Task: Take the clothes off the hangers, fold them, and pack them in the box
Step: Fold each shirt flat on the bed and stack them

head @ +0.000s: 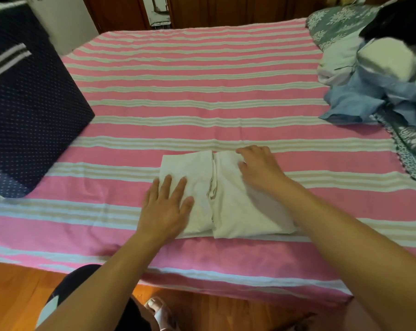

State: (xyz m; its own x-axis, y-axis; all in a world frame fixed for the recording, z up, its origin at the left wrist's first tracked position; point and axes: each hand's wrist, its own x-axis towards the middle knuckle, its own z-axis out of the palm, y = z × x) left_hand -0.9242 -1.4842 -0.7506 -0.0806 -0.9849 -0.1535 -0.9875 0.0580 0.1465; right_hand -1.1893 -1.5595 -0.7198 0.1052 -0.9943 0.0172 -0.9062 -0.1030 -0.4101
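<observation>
Your left hand (167,206) lies flat, fingers straight, on the folded white garment (226,199) on the pink striped bed (202,91). Your right hand (259,168) presses its far corner, fingers seemingly curled. The navy dotted box (27,111) stands left; unfolded clothes (374,91) are heaped right.

Matt white cloth garment (226,199); woven striped bedsheet (202,91); glossy wooden floor (15,283).

bed sheet (202,91) pink/white stripes | floral pillow (333,22) far right | wood floor (15,287) | sandal (158,309)
</observation>
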